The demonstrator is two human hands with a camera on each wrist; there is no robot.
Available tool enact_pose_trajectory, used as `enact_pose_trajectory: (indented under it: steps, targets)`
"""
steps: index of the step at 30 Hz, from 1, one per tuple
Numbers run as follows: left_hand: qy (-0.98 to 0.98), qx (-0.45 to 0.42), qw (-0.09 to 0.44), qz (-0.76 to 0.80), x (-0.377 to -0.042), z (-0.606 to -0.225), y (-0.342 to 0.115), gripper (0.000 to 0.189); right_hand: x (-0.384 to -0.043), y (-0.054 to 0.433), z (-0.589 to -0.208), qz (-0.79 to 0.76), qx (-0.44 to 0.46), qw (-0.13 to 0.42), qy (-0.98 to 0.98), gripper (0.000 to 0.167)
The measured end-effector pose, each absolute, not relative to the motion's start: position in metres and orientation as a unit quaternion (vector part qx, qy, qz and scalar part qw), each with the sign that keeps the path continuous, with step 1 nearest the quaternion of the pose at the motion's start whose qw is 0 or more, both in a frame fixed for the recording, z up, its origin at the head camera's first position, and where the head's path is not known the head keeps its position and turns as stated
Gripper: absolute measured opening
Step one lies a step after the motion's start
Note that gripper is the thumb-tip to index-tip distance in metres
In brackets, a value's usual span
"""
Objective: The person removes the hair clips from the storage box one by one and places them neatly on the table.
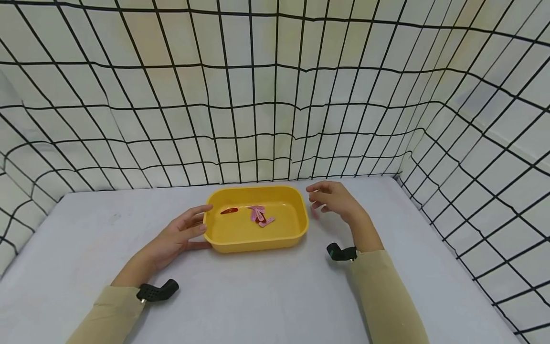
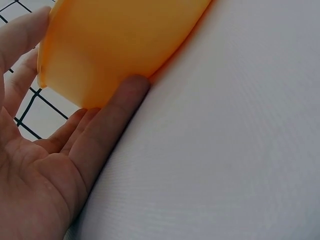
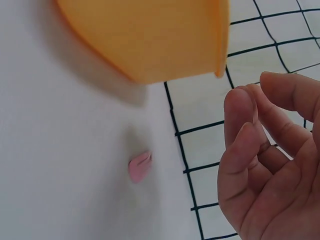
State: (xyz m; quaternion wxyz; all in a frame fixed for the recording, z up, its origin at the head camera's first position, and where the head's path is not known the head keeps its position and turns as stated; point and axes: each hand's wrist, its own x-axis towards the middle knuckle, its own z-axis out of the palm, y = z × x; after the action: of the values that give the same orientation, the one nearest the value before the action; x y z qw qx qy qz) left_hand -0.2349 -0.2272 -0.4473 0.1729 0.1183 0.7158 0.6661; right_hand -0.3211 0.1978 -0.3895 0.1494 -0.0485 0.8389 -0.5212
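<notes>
A yellow plastic tray (image 1: pixel 258 246) stands on the white-covered table, with several small pink clips (image 1: pixel 257 212) and red clips (image 1: pixel 229 210) lying inside. My left hand (image 1: pixel 182 234) rests against the tray's left end, fingers spread and fairly straight; in the left wrist view its thumb (image 2: pixel 117 107) presses low on the side wall. Off the tray's right end, my right hand (image 1: pixel 335 198) hovers with loosely bent fingers and nothing visible between them. Below those fingers a small pink clip (image 3: pixel 140 166) shows outside the tray.
Black grid netting (image 1: pixel 275 102) over pale sheeting rises along the back edge and both sides of the white table surface (image 1: pixel 258 296). Each wrist wears a black camera mount, the left one (image 1: pixel 158 290) and the right one (image 1: pixel 341 252).
</notes>
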Motion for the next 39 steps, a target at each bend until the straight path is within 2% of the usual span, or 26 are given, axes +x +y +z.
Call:
enact_pose_trajectory:
  steps: [6, 13, 20, 28, 39]
  targets:
    - [0.714, 0.117, 0.173, 0.668, -0.235, -0.448, -0.226, 0.055, -0.313, 0.190, -0.378, -0.535, -0.073, 0.138, 0.830, 0.028]
    - [0.712, 0.118, 0.172, 0.671, -0.234, -0.449, -0.227, 0.055, -0.304, 0.176, -0.372, -0.550, -0.110, 0.142, 0.816, 0.034]
    - [0.710, 0.119, 0.173, 0.672, -0.235, -0.449, -0.227, 0.055, -0.299, 0.163, -0.370, -0.532, -0.134, 0.142, 0.824, 0.028]
    - [0.708, 0.122, 0.170, 0.674, -0.236, -0.450, -0.229, 0.054, -0.295, 0.149, -0.373, -0.531, -0.159, 0.155, 0.818, 0.020]
    - [0.705, 0.129, 0.173, 0.676, -0.236, -0.451, -0.228, 0.054, -0.284, 0.124, -0.384, -0.507, -0.219, 0.173, 0.816, 0.022]
